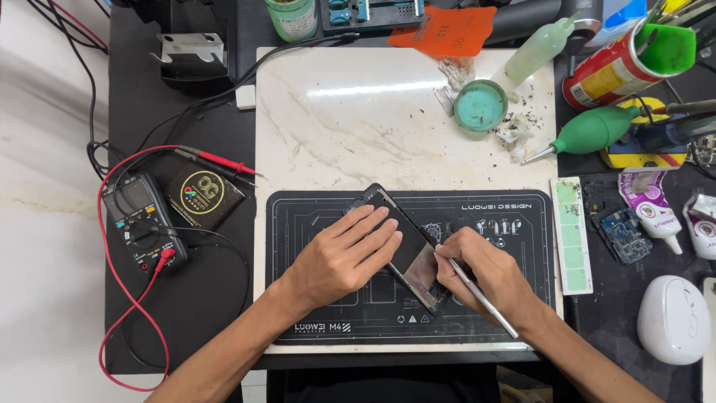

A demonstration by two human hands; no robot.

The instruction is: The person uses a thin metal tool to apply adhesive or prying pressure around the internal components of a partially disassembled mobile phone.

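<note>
Phone (406, 250) lies diagonally, upper-left to lower-right, left hand (347, 254) flat on it, right hand (477, 272) gripping tool (481, 298)

My left hand (344, 255) lies flat on the dark phone (403, 246), pinning it at a slant on the black work mat (477, 313). My right hand (481, 275) pinches a thin metal tool (481, 298) like a pen, its tip touching the phone's right edge, probably at a seam, though my fingers hide the spot. Beyond the mat, a round teal dish (481, 106) sits on the marble slab (350, 127) among scraps. A multimeter (142, 224) with red leads rests far left, a white mouse (673, 319) far right
</note>
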